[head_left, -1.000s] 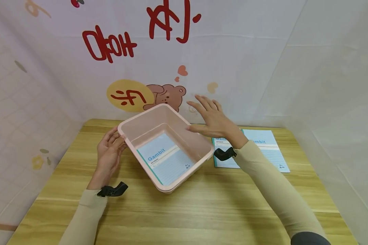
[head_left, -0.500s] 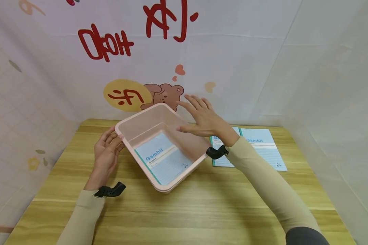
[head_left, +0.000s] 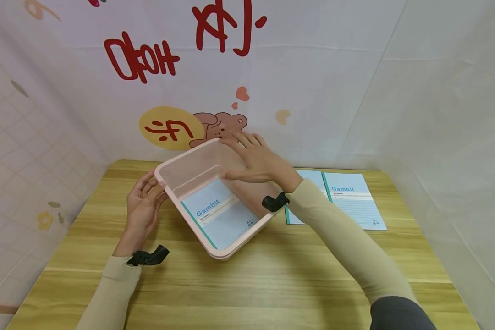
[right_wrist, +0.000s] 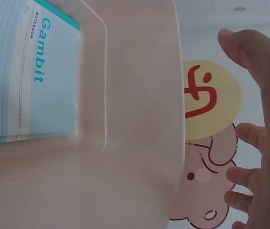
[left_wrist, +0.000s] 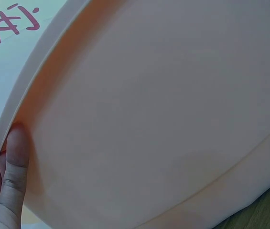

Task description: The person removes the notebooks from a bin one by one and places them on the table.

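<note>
A pale pink plastic bin (head_left: 189, 176) stands tilted toward me in the head view, turned cornerwise. Inside lies a light blue "Gambit" notebook (head_left: 220, 213); the right wrist view shows another notebook edge slightly offset beneath it. My left hand (head_left: 142, 208) grips the bin's left corner, thumb on one side of the rim and fingers on the other, as the left wrist view also shows the fingers (left_wrist: 17, 157) against the wall. Over the bin's far right side hovers my right hand (head_left: 253, 160), fingers spread and holding nothing. It hides part of the right rim.
Two more notebooks (head_left: 354, 201) lie side by side on the wooden table (head_left: 247, 293), right of the bin, the left one partly behind my right forearm. A printed white cloth (head_left: 313, 82) hangs behind the table and along both sides.
My right hand has moved left across the bin's right rim, still spread. The left hand and the bin keep their places, apart from a slight shift of the whole view.
</note>
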Action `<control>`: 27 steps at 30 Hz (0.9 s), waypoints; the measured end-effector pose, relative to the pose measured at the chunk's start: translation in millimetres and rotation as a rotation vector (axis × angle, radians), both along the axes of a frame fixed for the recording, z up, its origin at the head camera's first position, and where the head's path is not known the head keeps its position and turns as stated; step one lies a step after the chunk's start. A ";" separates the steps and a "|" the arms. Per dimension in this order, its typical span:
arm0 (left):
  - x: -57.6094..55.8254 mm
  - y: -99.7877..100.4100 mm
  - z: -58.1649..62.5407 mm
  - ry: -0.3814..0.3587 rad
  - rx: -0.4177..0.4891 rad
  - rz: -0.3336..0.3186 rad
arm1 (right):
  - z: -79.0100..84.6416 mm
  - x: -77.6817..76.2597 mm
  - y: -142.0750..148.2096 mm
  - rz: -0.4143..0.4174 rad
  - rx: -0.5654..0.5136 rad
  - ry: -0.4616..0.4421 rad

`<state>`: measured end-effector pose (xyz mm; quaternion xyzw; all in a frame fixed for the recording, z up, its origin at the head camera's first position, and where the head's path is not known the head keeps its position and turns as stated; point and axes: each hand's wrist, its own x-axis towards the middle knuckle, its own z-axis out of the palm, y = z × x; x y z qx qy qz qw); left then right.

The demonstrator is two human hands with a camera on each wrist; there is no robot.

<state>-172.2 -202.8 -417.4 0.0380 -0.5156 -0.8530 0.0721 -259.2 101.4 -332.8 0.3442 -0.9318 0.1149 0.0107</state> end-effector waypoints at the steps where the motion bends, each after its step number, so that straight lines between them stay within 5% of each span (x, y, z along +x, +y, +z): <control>1: 0.3 0.1 0.4 -0.002 -0.005 0.001 | -0.5 -0.5 -3.0 0.003 0.010 -0.010; 13: -0.1 0.0 1.1 -0.001 0.020 0.005 | -13.4 -10.4 -42.2 0.055 0.047 -0.037; 27: -0.9 -1.4 -1.7 0.011 0.003 -0.004 | -39.8 -19.1 -77.7 0.102 0.216 -0.090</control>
